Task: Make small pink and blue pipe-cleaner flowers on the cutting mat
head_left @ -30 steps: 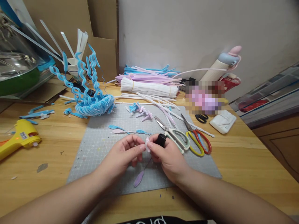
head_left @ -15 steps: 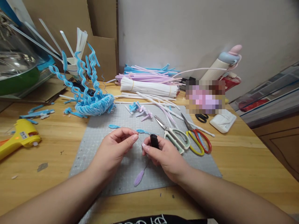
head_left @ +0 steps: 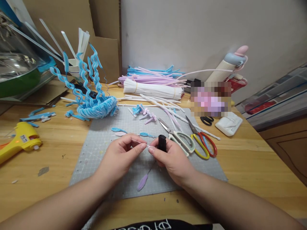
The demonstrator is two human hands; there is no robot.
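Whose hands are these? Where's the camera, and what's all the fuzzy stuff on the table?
There is no machine here. A person wears a camera on their head, and it looks down at their own two bare hands. The left hand pinches a thin white strand. The right hand grips a small black tool. A purple petal on a thin wire trails below it, over the grey cutting mat. Pale green scissors and yellow-and-red scissors lie on the mat. On the wooden table are a yellow glue gun, a curly blue fuzzy-wire shape and a white fuzzy-wire bundle.
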